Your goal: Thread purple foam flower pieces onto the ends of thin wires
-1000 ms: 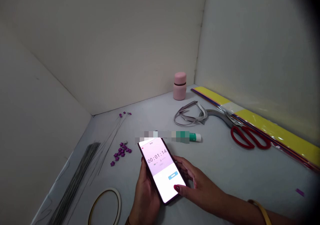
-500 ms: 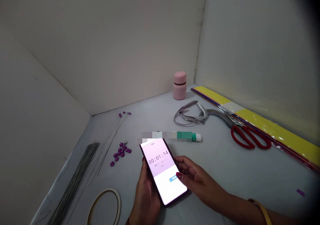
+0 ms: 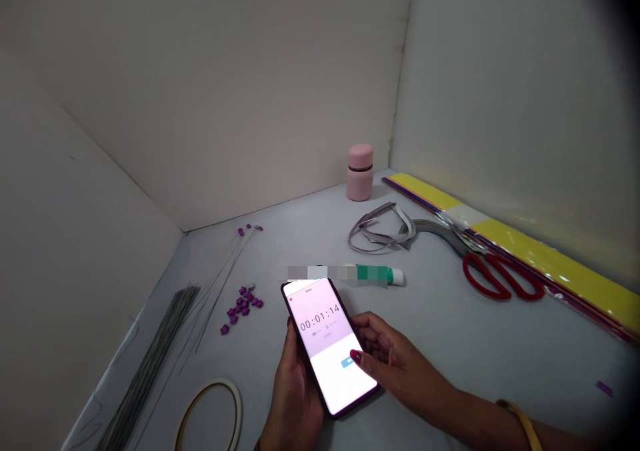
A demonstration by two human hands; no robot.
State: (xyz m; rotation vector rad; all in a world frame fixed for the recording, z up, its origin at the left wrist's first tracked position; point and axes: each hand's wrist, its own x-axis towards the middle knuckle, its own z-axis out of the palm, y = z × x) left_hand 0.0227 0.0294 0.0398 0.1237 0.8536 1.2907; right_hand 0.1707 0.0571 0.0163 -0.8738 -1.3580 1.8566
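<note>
A smartphone (image 3: 330,351) with a lit screen lies tilted between my hands, a timer showing 00:01:14 on it. My left hand (image 3: 295,397) wraps its left edge from below, the thumb along the side. From the right, my right hand (image 3: 395,357) grips the other edge, with the fingers partly hidden behind the phone and the thumb resting on a blue button on the screen. Just beyond the phone's top lies a green and white tube (image 3: 375,275), partly blurred out. Small purple stars (image 3: 244,301) are heaped to the left of the phone.
At left lie a bundle of thin wires (image 3: 155,364), star-tipped wires (image 3: 225,274) and a tape roll (image 3: 237,411). Grey strips (image 3: 383,237), red-handled scissors (image 3: 485,277) and a yellow paper pack (image 3: 525,247) lie at right. A pink flask (image 3: 360,174) stands by the back wall.
The phone and both hands have shifted very slightly right and down in view. The timer still reads 00:01:14, and a small red dot now shows at the screen's upper left.
</note>
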